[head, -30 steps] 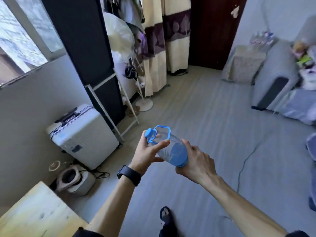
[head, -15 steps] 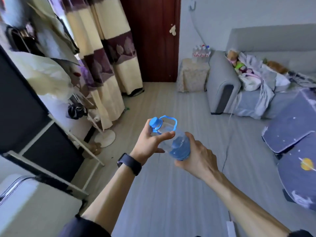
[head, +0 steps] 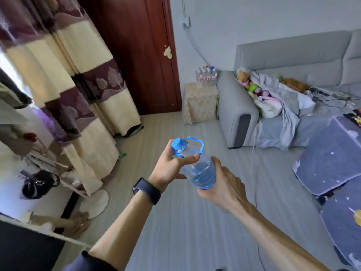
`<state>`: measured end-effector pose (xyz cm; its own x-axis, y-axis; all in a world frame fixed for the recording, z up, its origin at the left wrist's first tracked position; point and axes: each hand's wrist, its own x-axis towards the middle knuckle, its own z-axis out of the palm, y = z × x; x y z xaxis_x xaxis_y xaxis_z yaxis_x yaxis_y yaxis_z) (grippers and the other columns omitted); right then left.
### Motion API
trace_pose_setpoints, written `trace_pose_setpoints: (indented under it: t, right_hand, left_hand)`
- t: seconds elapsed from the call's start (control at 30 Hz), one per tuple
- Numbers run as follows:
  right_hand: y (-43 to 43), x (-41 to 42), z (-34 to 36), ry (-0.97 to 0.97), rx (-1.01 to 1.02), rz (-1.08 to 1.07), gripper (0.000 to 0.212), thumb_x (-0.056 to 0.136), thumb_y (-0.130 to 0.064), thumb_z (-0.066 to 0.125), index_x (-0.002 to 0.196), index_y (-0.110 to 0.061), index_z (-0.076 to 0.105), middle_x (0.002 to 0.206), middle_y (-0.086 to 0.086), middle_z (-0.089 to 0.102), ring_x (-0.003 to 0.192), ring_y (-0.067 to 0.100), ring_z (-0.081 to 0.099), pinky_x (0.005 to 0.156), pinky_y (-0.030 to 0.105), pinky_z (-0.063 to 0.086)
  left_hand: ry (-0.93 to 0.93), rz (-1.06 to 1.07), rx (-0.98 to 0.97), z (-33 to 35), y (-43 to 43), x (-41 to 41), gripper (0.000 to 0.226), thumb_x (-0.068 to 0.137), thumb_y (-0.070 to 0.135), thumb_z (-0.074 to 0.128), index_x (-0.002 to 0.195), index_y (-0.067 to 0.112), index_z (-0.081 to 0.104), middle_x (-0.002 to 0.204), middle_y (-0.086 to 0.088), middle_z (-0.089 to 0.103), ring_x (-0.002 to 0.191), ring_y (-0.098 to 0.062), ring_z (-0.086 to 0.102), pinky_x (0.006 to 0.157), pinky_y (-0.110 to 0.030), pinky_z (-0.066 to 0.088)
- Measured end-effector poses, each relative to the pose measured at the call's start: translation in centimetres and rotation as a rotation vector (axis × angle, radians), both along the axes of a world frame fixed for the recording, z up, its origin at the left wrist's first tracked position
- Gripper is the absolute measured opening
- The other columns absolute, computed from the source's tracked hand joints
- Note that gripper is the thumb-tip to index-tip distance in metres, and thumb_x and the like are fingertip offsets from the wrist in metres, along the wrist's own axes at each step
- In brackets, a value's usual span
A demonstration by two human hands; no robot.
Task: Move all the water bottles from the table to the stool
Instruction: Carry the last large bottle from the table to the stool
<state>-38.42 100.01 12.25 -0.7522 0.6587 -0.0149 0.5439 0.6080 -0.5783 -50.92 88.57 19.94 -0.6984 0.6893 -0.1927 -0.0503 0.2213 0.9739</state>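
Progress looked partial: small bottles (head: 206, 76) crowded the stool (head: 201, 103) well beyond the hands, while left hand (head: 169, 167) and right hand (head: 224, 185) gripped one undelivered blue-capped bottle (head: 200, 170).

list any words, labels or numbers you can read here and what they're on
No text is readable.
small bottles on the covered stool: red-and-white labels, too small to read
large water bottle in the left hand and right hand: no label shows
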Motion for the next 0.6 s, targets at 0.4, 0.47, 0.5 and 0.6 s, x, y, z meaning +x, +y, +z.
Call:
trace_pose_setpoints:
  t: [0.4, 0.47, 0.5, 0.6]
  right_hand:
    - [15.8, -16.7, -1.6, -0.048, -0.021, 0.024, 0.060, 0.063, -0.049, 0.066, 0.112, -0.043, 0.033, 0.090, -0.013, 0.062, 0.077, 0.027, 0.062, 0.064, 0.036, 0.053]
    - [18.4, -20.4, -2.2, -0.054, -0.009, 0.021, 0.060, 0.063, -0.050, 0.065, 0.113, -0.043, 0.033, 0.090, -0.012, 0.061, 0.076, 0.028, 0.062, 0.064, 0.036, 0.053]
    - [19.7, -22.4, -2.4, -0.055, -0.005, 0.018, 0.060, 0.063, -0.050, 0.064, 0.114, -0.043, 0.032, 0.091, -0.011, 0.061, 0.077, 0.028, 0.061, 0.065, 0.037, 0.053]
    - [24.0, -28.4, -2.3, -0.059, 0.000, 0.013, 0.060, 0.064, -0.050, 0.066, 0.113, -0.042, 0.032, 0.094, -0.010, 0.063, 0.081, 0.030, 0.063, 0.065, 0.038, 0.053]
  left_hand:
    - [-0.050, 0.007, 0.003, -2.4, 15.6, -16.9, 0.047, 0.078, 0.027, 0.083, 0.112, 0.021, 0.052, 0.112, 0.000, 0.069, 0.099, -0.020, 0.070, 0.078, -0.058, 0.058]
    - [-0.061, 0.007, 0.010, -3.2, 18.2, -20.7, 0.046, 0.078, 0.027, 0.083, 0.113, 0.020, 0.052, 0.111, 0.001, 0.069, 0.098, -0.018, 0.071, 0.078, -0.058, 0.058]
    - [-0.067, 0.007, 0.013, -3.4, 19.6, -22.7, 0.046, 0.079, 0.027, 0.083, 0.113, 0.020, 0.053, 0.111, 0.001, 0.070, 0.097, -0.018, 0.071, 0.078, -0.057, 0.058]
    - [-0.077, -0.001, 0.015, -3.6, 23.9, -29.0, 0.045, 0.079, 0.027, 0.082, 0.113, 0.021, 0.054, 0.109, 0.001, 0.070, 0.097, -0.019, 0.071, 0.079, -0.057, 0.058]
